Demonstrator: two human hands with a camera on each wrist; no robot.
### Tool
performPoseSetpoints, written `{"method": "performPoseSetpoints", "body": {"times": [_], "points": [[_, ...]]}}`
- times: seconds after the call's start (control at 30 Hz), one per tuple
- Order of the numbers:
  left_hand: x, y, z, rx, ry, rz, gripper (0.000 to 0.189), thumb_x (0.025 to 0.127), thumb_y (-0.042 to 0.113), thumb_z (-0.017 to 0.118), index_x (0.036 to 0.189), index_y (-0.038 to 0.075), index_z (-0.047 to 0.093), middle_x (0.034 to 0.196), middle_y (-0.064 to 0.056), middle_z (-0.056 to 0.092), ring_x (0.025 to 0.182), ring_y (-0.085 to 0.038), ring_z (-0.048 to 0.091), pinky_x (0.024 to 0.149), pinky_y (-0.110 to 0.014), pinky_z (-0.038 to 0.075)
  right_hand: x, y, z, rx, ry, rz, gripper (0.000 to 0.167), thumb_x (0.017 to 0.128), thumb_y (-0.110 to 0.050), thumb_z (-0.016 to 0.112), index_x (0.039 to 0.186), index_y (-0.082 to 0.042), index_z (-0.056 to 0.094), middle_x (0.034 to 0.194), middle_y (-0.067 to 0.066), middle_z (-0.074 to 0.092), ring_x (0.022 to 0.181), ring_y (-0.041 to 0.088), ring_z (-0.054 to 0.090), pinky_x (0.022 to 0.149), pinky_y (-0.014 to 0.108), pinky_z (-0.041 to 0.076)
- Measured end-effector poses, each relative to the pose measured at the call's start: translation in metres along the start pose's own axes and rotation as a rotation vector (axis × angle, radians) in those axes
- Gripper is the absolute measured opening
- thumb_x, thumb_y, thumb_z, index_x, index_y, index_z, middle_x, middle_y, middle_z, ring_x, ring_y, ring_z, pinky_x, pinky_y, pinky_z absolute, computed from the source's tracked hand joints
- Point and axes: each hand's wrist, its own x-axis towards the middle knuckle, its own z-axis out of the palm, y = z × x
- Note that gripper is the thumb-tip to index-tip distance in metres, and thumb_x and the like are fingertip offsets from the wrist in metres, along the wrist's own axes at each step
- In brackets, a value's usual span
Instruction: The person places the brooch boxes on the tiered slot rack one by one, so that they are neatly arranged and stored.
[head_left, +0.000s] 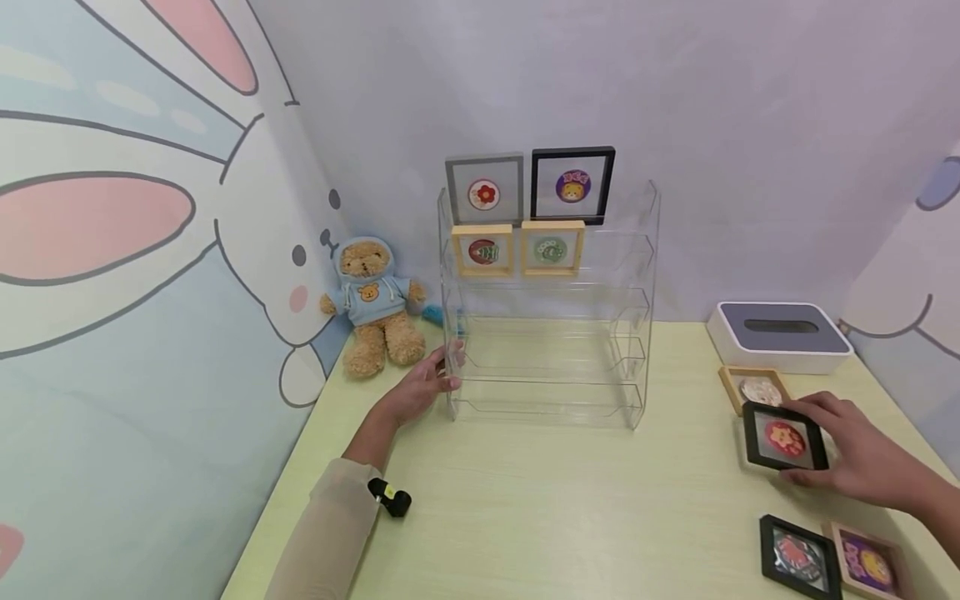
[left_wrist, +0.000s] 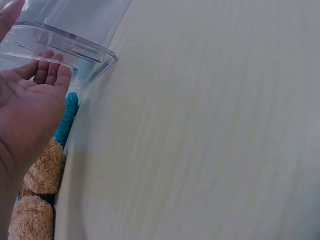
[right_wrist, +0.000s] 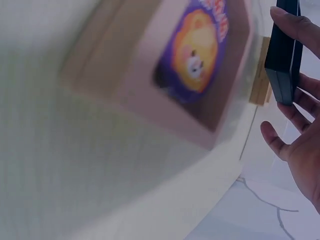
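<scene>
My right hand point(head_left: 855, 450) grips a black square photo frame point(head_left: 786, 439) with a round red picture in it, thumb on one edge and fingers on the opposite one. In the right wrist view this frame point(right_wrist: 283, 55) shows edge-on. My left hand point(head_left: 420, 387) is at the lower left side of a clear tiered display rack point(head_left: 551, 411), its fingers loosely bent and thumb apart; how firmly it touches is unclear. On the upper tiers stand a grey frame point(head_left: 484, 158), a black frame point(head_left: 573, 152) and two light wooden frames point(head_left: 483, 271).
A wooden frame point(head_left: 780, 379) lies behind the held one, near a tissue box point(head_left: 780, 337). At front right lie another black frame point(head_left: 801, 557) and a pinkish frame point(head_left: 870, 567). A teddy bear point(head_left: 375, 304) sits left of the rack, near a blue-green object point(head_left: 433, 314).
</scene>
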Motion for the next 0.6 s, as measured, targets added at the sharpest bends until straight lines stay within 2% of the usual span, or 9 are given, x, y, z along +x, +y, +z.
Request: {"method": "performPoseSetpoints", "body": {"times": [0.07, 0.17, 0.33, 0.43, 0.47, 0.53, 0.6], "points": [[0.000, 0.000, 0.000, 0.002, 0.002, 0.000, 0.094, 0.109, 0.025, 0.071, 0.179, 0.013, 0.011, 0.184, -0.025, 0.007, 0.172, -0.037, 0.006, 0.134, -0.063, 0.014, 0.006, -0.003, -0.002, 0.014, 0.044, -0.025, 0.112, 0.041, -0.034, 0.114, 0.137, 0.000, 0.066, 0.127, 0.009, 0.061, 0.118, -0.013, 0.028, 0.092, 0.013, 0.027], [0.000, 0.001, 0.001, 0.000, 0.003, 0.000, 0.092, 0.109, 0.021, 0.069, 0.179, 0.012, 0.011, 0.184, -0.025, 0.008, 0.171, -0.037, 0.007, 0.133, -0.063, 0.015, 0.016, -0.008, -0.007, 0.025, 0.086, -0.055, 0.113, 0.037, -0.031, 0.114, 0.135, 0.000, 0.067, 0.127, 0.008, 0.060, 0.120, -0.012, 0.029, 0.095, 0.010, 0.024], [0.000, 0.001, 0.000, -0.007, 0.005, -0.005, 0.095, 0.108, 0.023, 0.072, 0.179, 0.011, 0.010, 0.185, -0.024, 0.008, 0.172, -0.037, 0.007, 0.135, -0.062, 0.012, 0.032, -0.019, -0.017, 0.036, 0.135, -0.090, 0.117, 0.034, -0.024, 0.113, 0.138, 0.001, 0.066, 0.128, 0.009, 0.059, 0.121, -0.003, 0.034, 0.098, 0.008, 0.019], [0.001, -0.001, -0.001, -0.014, 0.008, -0.008, 0.099, 0.106, 0.027, 0.075, 0.179, 0.011, 0.010, 0.185, -0.023, 0.009, 0.172, -0.037, 0.006, 0.135, -0.062, 0.010, 0.042, -0.027, -0.023, 0.046, 0.166, -0.112, 0.120, 0.033, -0.018, 0.112, 0.141, 0.002, 0.064, 0.130, 0.015, 0.058, 0.121, 0.014, 0.042, 0.104, 0.012, 0.018], [0.001, -0.001, -0.001, -0.015, 0.009, -0.007, 0.100, 0.106, 0.028, 0.076, 0.179, 0.011, 0.010, 0.184, -0.023, 0.009, 0.172, -0.037, 0.006, 0.136, -0.062, 0.009, 0.046, -0.029, -0.026, 0.052, 0.177, -0.126, 0.120, 0.036, -0.022, 0.113, 0.142, 0.002, 0.064, 0.131, 0.017, 0.058, 0.121, 0.020, 0.043, 0.107, 0.013, 0.017], [0.001, -0.001, -0.001, -0.017, 0.010, -0.007, 0.100, 0.106, 0.027, 0.076, 0.179, 0.011, 0.010, 0.184, -0.024, 0.010, 0.172, -0.037, 0.006, 0.136, -0.062, 0.009, 0.054, -0.033, -0.030, 0.055, 0.206, -0.157, 0.116, 0.051, -0.048, 0.111, 0.142, 0.004, 0.062, 0.132, 0.023, 0.057, 0.119, 0.033, 0.044, 0.110, 0.017, 0.016], [0.001, -0.001, 0.000, -0.016, 0.010, -0.008, 0.099, 0.106, 0.026, 0.075, 0.179, 0.011, 0.010, 0.184, -0.024, 0.010, 0.172, -0.037, 0.006, 0.136, -0.062, 0.009, 0.060, -0.038, -0.035, 0.038, 0.234, -0.184, 0.119, 0.066, -0.078, 0.095, 0.143, 0.007, 0.061, 0.133, 0.028, 0.055, 0.118, 0.042, 0.043, 0.115, 0.026, 0.018]]}}
